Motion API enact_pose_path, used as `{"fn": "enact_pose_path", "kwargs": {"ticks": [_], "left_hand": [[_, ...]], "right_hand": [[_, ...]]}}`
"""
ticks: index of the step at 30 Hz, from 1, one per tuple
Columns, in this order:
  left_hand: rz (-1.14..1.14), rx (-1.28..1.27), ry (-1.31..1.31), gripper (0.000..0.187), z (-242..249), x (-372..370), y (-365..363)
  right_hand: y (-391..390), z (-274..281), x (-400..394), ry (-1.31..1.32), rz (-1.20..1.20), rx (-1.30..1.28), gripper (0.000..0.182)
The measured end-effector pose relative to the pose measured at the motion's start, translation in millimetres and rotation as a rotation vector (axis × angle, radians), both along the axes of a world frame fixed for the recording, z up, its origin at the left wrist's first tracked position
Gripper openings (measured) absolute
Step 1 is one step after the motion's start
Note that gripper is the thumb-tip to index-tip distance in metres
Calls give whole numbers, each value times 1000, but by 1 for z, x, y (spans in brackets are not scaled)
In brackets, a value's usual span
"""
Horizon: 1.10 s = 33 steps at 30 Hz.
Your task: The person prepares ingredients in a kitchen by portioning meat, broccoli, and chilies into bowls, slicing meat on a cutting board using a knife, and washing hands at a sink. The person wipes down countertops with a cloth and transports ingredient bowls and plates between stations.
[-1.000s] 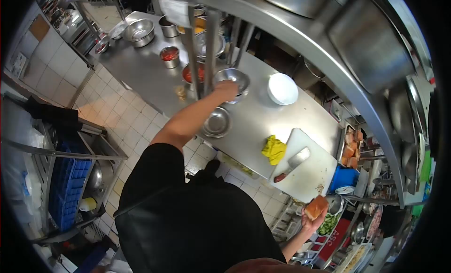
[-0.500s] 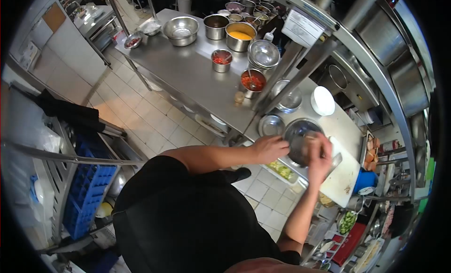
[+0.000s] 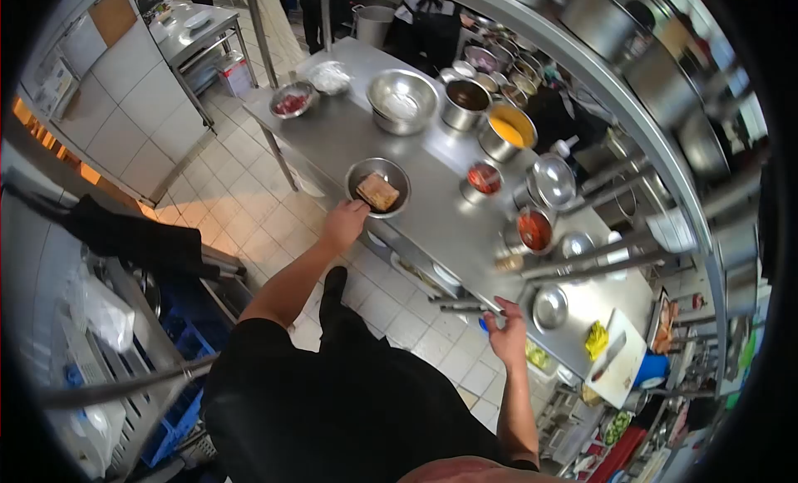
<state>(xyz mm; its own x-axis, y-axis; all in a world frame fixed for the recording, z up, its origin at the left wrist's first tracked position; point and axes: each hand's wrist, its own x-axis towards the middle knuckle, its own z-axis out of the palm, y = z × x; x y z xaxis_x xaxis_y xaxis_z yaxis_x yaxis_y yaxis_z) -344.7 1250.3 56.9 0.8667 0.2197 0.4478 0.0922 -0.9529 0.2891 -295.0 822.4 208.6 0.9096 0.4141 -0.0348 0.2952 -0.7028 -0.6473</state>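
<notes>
My left hand (image 3: 345,224) is closed on the near rim of a metal bowl (image 3: 357,169), which rests at the front edge of the steel table (image 3: 332,142). Inside the bowl lies a flat, brownish piece of food (image 3: 376,192). Nothing shows in my right hand (image 3: 509,329), held with fingers apart near the table's front edge, left of a small round metal bowl (image 3: 549,308). Farther right, a knife (image 3: 611,354) lies on the white cutting board (image 3: 625,379), with a yellow-green item (image 3: 597,339) beside it.
Behind the bowl stand a large metal bowl (image 3: 402,101), a bowl of red food (image 3: 292,101) and pots of sauce (image 3: 507,132). Metal posts cross the table at the right. A person in dark clothes (image 3: 428,26) stands beyond the table.
The bowl between my hands has moved left along the table with my left hand. My right hand has come off it and moved left. The view has shifted too.
</notes>
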Motion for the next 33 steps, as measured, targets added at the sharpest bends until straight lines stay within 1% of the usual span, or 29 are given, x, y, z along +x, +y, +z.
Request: {"fn": "enact_pose_path", "kwargs": {"ticks": [1,2,3,5,6,7,8,9,10,12,13,14,15,16,17,18,20,21,23,25,27,30,33], "left_hand": [[36,-16,-8,18,-4,13,46],[105,11,-56,14,8,22,77],[105,-5,-104,14,2,33,110],[110,-57,-184,14,-28,51,165],[97,-28,-129,19,-44,63,195],[114,-116,-147,22,-29,61,211],[131,-203,-165,26,9,53,223],[150,-291,-185,30,30,50,238],[286,-233,-190,46,25,45,268],[675,-583,-319,52,27,37,336],[781,-835,-390,55,42,35,371],[871,-690,-437,50,-15,43,422],[821,-1056,-378,47,-9,48,442],[746,-1419,-313,45,3,57,459],[649,-1777,-235,42,11,64,472],[492,-1890,-181,34,-5,72,486],[498,-1857,-233,29,-20,77,498],[501,-1840,-259,26,-28,77,502],[555,-1802,-252,20,-1,48,504],[556,-1782,-169,17,0,29,520],[526,-1749,-170,18,-6,37,533],[448,-1768,-128,18,-5,70,542],[393,-1746,13,19,0,90,559]], "right_hand": [[49,-1,8,24,61,5,38],[104,-2,16,48,123,9,39],[161,-4,25,73,184,12,39],[277,-20,51,-116,435,-44,44],[337,-42,66,-257,486,-97,48],[390,-56,74,-385,540,-153,52],[446,-55,79,-427,556,-206,54],[493,-52,87,-469,573,-258,56],[529,-54,99,-499,645,-281,51],[583,-74,123,-557,790,-325,41],[600,-91,133,-573,847,-310,35],[610,-108,145,-589,904,-293,29],[620,-118,152,-604,961,-276,23],[629,-115,154,-594,911,-162,14],[639,-116,159,-588,885,-169,13],[648,-117,166,-582,858,-175,13],[666,-107,172,-535,796,-234,13],[673,-107,172,-530,798,-222,13],[683,-109,171,-519,803,-198,14],[695,-112,167,-505,785,-205,16],[700,-112,167,-485,759,-215,17],[708,-110,183,-496,738,-222,17],[712,-121,193,-545,721,-231,19]]}}
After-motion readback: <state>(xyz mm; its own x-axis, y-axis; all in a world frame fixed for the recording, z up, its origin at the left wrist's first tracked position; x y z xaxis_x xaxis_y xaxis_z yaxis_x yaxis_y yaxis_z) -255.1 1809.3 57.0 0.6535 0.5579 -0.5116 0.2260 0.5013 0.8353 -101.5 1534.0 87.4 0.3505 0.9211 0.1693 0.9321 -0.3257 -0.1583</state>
